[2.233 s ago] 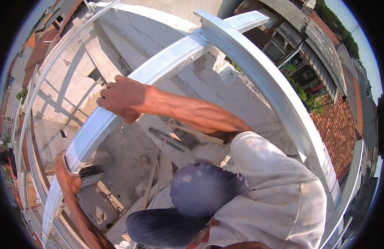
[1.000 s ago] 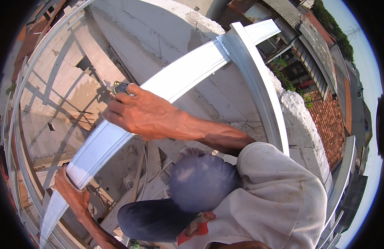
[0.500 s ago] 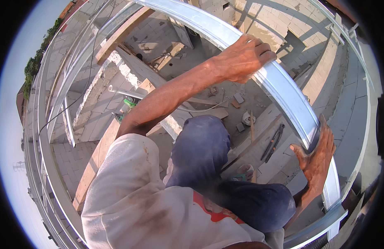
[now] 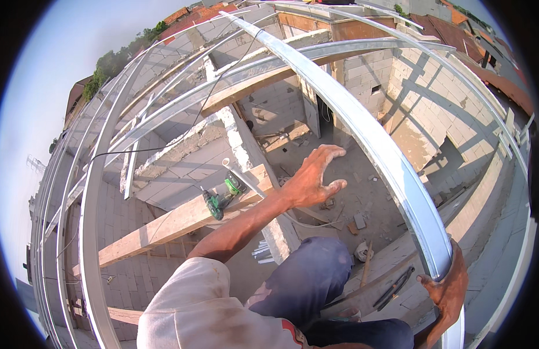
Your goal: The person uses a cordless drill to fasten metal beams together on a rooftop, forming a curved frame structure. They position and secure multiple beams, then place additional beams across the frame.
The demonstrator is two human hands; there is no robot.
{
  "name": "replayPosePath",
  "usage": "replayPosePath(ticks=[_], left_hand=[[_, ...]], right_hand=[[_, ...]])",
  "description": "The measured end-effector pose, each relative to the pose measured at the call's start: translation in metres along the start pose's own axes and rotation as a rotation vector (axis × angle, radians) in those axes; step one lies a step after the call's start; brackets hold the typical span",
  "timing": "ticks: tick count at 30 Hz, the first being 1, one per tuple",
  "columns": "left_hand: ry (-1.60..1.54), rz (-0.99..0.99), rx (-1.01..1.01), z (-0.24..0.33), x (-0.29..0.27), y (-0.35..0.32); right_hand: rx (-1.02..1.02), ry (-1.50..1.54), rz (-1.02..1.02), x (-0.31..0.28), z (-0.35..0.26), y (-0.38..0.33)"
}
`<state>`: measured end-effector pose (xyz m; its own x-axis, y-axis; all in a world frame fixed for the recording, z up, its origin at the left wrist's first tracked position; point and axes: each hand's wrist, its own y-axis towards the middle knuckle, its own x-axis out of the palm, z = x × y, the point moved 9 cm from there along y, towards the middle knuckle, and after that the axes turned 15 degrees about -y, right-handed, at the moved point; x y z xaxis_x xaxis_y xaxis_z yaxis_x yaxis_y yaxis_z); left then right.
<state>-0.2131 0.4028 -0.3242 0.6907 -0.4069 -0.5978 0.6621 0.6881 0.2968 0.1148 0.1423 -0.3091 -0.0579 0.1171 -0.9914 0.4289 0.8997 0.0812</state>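
Observation:
A long silvery metal channel (image 4: 368, 131) slants from the far middle down to the near right. At its near end my right hand (image 4: 447, 288) is wrapped round the edge, thumb on one side and fingers on the other. My left hand (image 4: 316, 177) hangs in the air left of the channel, apart from it, with fingers curved, thumb spread and nothing in the grasp. Left of that hand, a green and black cordless drill (image 4: 214, 203) lies on a wooden plank (image 4: 159, 232), beside a white pipe (image 4: 243, 177).
Other metal beams (image 4: 92, 244) run along the left, and one crosses beneath the channel. Below are block walls (image 4: 362, 72) and a floor strewn with rubble. Long-handled pliers or cutters (image 4: 394, 288) lie lower right. A dark cable (image 4: 147, 150) crosses the left beams.
My left hand has let go of the channel and moved left of it, opening. My right hand stays on the near end. The view has tilted up, showing more of the far roof frame.

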Motion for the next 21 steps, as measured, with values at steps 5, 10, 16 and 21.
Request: replayPosePath(ticks=[5,10,16,21], left_hand=[[0.055,-0.051,-0.013,0.000,-0.002,0.000],[0.341,0.037,0.029,0.000,-0.068,-0.029],[0.340,0.056,-0.226,-0.018,-0.135,-0.119],[0.379,-0.149,-0.747,-0.018,-0.140,-0.258]], right_hand=[[-0.072,0.006,0.061,0.001,-0.003,-0.001],[-0.013,0.007,0.011,0.006,-0.006,0.006],[0.050,0.001,-0.165,-0.006,-0.023,0.017],[0.137,-0.033,-0.375,-0.005,-0.016,0.022]])
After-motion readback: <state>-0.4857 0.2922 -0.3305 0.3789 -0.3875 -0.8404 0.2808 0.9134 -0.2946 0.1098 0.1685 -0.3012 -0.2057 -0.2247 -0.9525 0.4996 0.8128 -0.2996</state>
